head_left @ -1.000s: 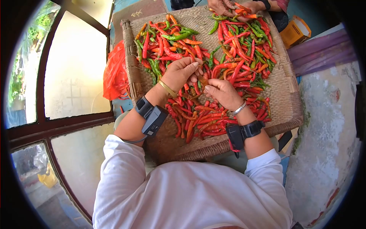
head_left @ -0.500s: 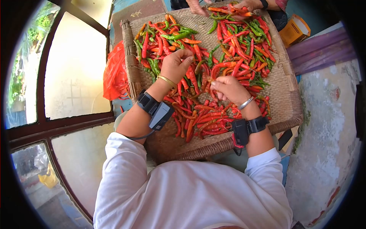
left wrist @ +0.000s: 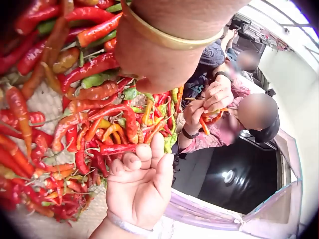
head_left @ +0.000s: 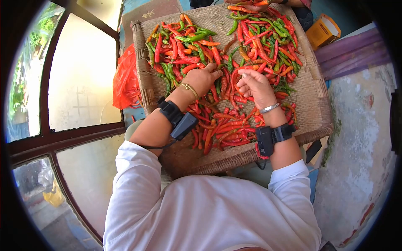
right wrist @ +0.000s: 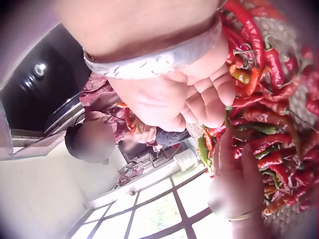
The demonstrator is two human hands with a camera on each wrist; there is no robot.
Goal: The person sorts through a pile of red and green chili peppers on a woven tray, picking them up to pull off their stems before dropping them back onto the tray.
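Red, orange and green peppers (head_left: 234, 129) lie in piles on a woven tray (head_left: 310, 104). The left hand (head_left: 201, 81) reaches over the middle of the piles with its fingers spread and fingertips at the peppers; whether it touches one is unclear. To its right, the right hand (head_left: 256, 88) hovers palm inward, its fingers loosely bent. In the left wrist view the palm of the right hand (left wrist: 139, 191) is bare, and a red pepper (left wrist: 117, 148) lies beside its fingertips. The right wrist view shows the left hand (right wrist: 237, 194) low among the peppers.
Across the tray, another person's hands (left wrist: 212, 102) hold several peppers. A red plastic bag (head_left: 124, 79) hangs at the tray's left side, beside a framed window (head_left: 81, 75). An orange box (head_left: 323, 31) and purple cloth (head_left: 351, 52) are at the right.
My left hand has gone from a raised pinch to spread fingers over the pile. The right hand has moved up and right, away from the left. A brownish pepper now lies near the tray's upper middle.
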